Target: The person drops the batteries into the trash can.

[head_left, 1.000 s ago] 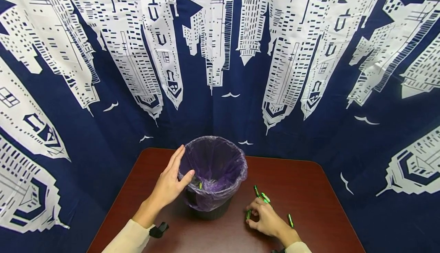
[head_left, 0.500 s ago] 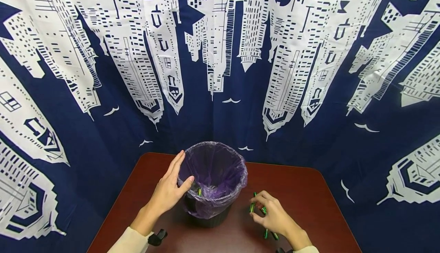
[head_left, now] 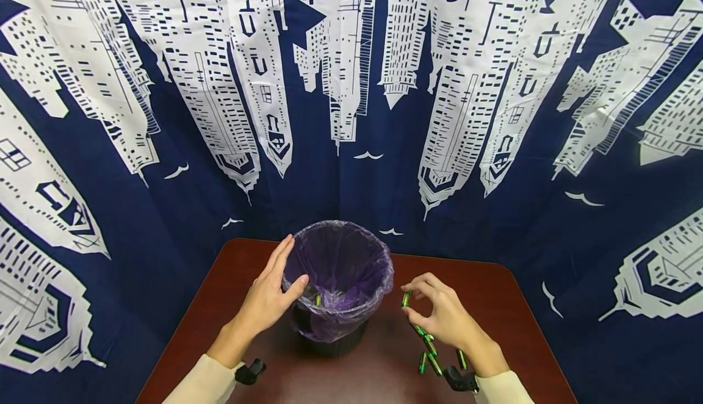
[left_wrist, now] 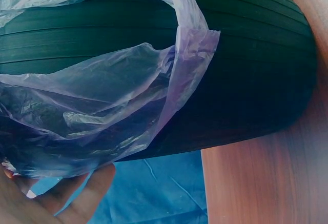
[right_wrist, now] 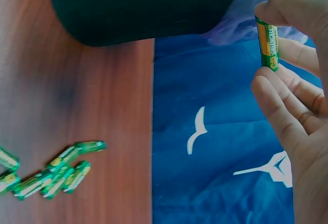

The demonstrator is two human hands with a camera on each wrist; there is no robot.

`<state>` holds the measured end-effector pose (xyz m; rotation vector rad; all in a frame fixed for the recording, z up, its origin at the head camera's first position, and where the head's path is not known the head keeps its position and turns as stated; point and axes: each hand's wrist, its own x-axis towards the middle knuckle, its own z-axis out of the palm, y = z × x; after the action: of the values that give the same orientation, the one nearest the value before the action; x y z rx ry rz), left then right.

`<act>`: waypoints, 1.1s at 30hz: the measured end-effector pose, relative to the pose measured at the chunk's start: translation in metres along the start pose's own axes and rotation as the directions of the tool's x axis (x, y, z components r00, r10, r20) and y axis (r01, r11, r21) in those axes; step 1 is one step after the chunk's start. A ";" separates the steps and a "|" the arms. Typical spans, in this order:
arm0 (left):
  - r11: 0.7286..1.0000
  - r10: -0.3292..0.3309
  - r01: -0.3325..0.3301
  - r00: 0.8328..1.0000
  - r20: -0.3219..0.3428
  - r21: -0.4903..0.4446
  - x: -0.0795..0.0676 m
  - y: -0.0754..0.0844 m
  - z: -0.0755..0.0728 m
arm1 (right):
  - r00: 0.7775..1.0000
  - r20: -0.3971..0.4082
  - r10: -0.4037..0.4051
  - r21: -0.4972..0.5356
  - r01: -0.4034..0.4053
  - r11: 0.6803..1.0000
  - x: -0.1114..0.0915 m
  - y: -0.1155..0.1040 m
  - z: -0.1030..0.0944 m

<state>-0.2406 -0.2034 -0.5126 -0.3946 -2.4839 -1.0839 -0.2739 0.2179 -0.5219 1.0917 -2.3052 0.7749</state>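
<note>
A dark bin (head_left: 332, 348), ribbed in the left wrist view, stands on the table with a purple plastic liner (head_left: 362, 313) folded over its rim. My left hand (head_left: 267, 297) rests against the rim's left side, its fingers stretched along it and the thumb at the near edge. My right hand (head_left: 442, 310) pinches a small green and gold battery (right_wrist: 268, 45) by its two ends, thumb against fingertips, to the right of the bin and raised above the table. Below that hand, several more green batteries (right_wrist: 51, 175) lie in a loose cluster. A yellow-green battery (head_left: 318, 300) shows inside the liner.
The reddish-brown wooden table (head_left: 494, 294) has rounded far corners. Right behind it hangs a navy curtain (head_left: 340, 184) printed with white buildings and birds. Black straps (head_left: 460, 381) sit on both wrists.
My right hand has picked up a battery from the cluster and lifted it up and away from the table. The left hand has stayed at the bin's rim.
</note>
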 end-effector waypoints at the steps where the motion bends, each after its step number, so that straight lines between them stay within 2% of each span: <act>1: 1.000 -0.002 0.002 1.000 0.000 0.000 0.000 0.000 0.000 | 1.000 -0.006 -0.008 0.000 0.008 1.000 0.003 -0.001 -0.002; 15: 1.000 0.000 0.000 1.000 0.003 0.004 0.003 -0.001 0.000 | 0.994 -0.087 -0.060 -0.034 0.057 0.998 0.039 -0.009 -0.024; 22: 1.000 -0.003 0.003 1.000 0.003 -0.003 0.001 -0.001 0.000 | 0.996 -0.075 -0.046 -0.032 0.043 0.999 0.055 -0.016 -0.028; 29: 1.000 -0.010 0.010 1.000 0.011 -0.010 0.001 -0.001 0.000 | 0.988 -0.079 -0.131 -0.009 0.131 0.991 0.075 -0.019 -0.029; 33: 1.000 -0.013 0.013 1.000 0.020 -0.007 0.001 -0.001 -0.002 | 0.990 -0.055 -0.132 0.005 0.132 0.991 0.085 -0.024 -0.026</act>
<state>-0.2420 -0.2056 -0.5117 -0.3933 -2.5040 -1.0996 -0.2992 0.1768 -0.4432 1.1985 -2.1623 0.7542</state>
